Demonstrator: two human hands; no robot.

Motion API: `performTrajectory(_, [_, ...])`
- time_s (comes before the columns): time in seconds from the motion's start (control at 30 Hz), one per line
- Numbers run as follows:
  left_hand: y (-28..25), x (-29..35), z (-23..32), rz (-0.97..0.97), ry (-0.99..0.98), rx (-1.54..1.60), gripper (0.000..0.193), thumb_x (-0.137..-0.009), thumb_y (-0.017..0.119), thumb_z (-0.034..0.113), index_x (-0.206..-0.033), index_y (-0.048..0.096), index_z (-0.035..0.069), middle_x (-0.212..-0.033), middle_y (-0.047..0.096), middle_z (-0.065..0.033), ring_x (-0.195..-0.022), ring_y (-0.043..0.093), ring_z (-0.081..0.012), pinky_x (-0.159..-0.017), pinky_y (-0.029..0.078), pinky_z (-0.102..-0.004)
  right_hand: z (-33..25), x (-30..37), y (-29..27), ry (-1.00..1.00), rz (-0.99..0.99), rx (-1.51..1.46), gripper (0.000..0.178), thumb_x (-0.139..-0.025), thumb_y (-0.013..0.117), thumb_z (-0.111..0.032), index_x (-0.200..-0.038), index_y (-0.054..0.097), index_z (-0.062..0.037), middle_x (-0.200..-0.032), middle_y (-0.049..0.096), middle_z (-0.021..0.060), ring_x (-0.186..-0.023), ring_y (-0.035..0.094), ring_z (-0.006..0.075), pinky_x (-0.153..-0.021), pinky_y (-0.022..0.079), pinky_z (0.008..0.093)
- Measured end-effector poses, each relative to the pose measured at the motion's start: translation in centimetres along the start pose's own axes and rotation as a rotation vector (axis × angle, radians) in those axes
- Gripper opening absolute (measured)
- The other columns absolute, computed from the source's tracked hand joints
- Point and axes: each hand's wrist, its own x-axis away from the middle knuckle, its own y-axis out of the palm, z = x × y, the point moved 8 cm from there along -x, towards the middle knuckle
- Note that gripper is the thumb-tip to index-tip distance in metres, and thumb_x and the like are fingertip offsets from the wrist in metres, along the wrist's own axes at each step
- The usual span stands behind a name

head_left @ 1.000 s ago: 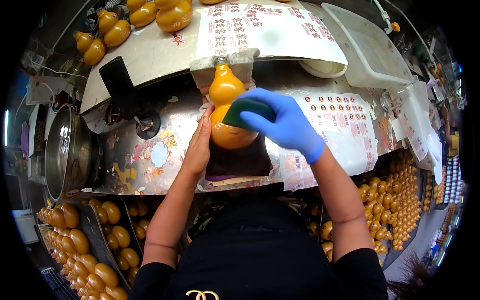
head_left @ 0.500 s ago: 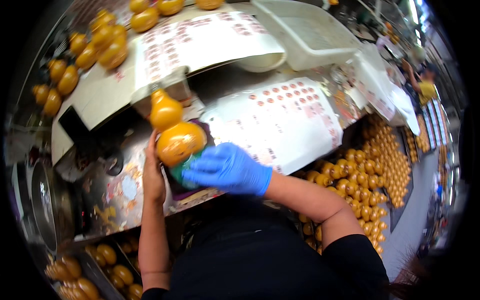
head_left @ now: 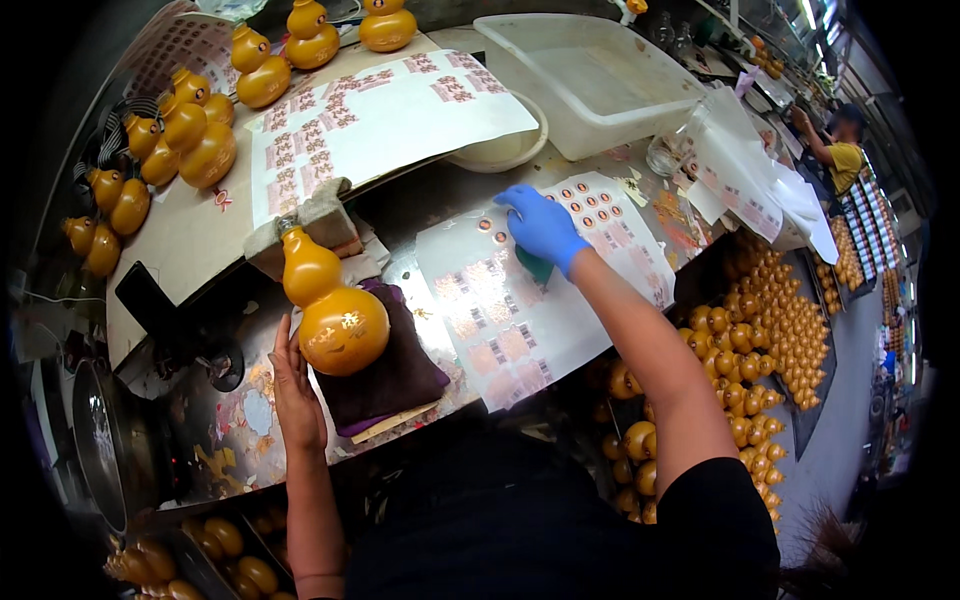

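Note:
A glossy orange-yellow gourd (head_left: 343, 330) with gold marking lies tilted on a folded dark purple cloth (head_left: 395, 375). Its narrow neck points away, up to a grey padded block (head_left: 320, 225). My bare left hand (head_left: 298, 390) cups the gourd's lower left side, steadying it. To the right, my right hand (head_left: 545, 228), in a blue glove, is over a white sheet of stickers (head_left: 570, 330). Its fingertips are bent together by the small round red stickers (head_left: 590, 205). A flat green piece (head_left: 535, 265) sticks out beneath its palm; its exact kind is unclear.
Several finished-looking gourds (head_left: 205, 150) stand at the far left by another sticker sheet (head_left: 400, 110). Behind are a white plastic tub (head_left: 590, 85) and a round bowl (head_left: 505, 145). Many gourds (head_left: 730, 350) fill the right side. A phone-like dark slab (head_left: 155, 300) stands left. Another person (head_left: 845, 155) works far right.
My right hand has left the gourd's lower end and moved right and away to the round stickers, carrying the green piece. My left hand stays at the gourd, whose gold marking now shows.

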Motion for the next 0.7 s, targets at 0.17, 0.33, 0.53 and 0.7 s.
performTrajectory(0.17, [-0.5,0.3,-0.1,0.028,-0.016,-0.023,0.065,-0.102,0.02,0.05,-0.149,0.025,0.005,-0.145,0.037,-0.0189,-0.138,0.033,-0.0246,-0.116,0.018,-0.0347,-0.3,-4.2,2.2,0.034,-0.481,0.16,0.027,-0.081,0.057,-0.027,-0.102,0.064,-0.0124,-0.121,0.057,0.015,-0.096,0.062,0.035,-0.086,0.049,0.0451])
performTrajectory(0.33, [-0.7,0.0,-0.4,0.038,-0.031,-0.002,0.067,-0.102,0.021,0.052,-0.148,0.025,0.004,-0.144,0.04,-0.0179,-0.135,0.036,-0.0247,-0.114,0.021,-0.0352,-0.5,-4.8,2.7,-0.059,-0.67,0.1,0.036,-0.079,0.064,-0.039,-0.103,0.066,-0.0125,-0.109,0.063,0.0146,-0.095,0.062,0.0343,-0.084,0.049,0.0424])
performTrajectory(0.53, [-0.7,-0.6,-0.5,0.011,-0.032,0.019,0.068,-0.101,0.021,0.053,-0.148,0.026,0.004,-0.14,0.044,-0.0174,-0.132,0.04,-0.0244,-0.112,0.025,-0.0355,-0.3,-5.1,3.5,-0.185,-0.606,0.011,0.036,-0.079,0.069,-0.039,-0.099,0.067,-0.0093,-0.1,0.067,0.0112,-0.091,0.064,0.0295,-0.082,0.049,0.0375])
performTrajectory(0.7, [-1.6,-0.6,-0.2,0.026,0.029,-0.037,0.064,-0.103,0.024,0.049,-0.147,0.029,0.003,-0.135,0.05,-0.0169,-0.129,0.044,-0.0243,-0.111,0.027,-0.0361,0.1,-4.9,2.8,0.001,-0.495,-0.413,0.02,-0.08,0.07,-0.019,-0.095,0.07,-0.0058,-0.093,0.068,0.0081,-0.088,0.065,0.0188,-0.081,0.049,0.0305])
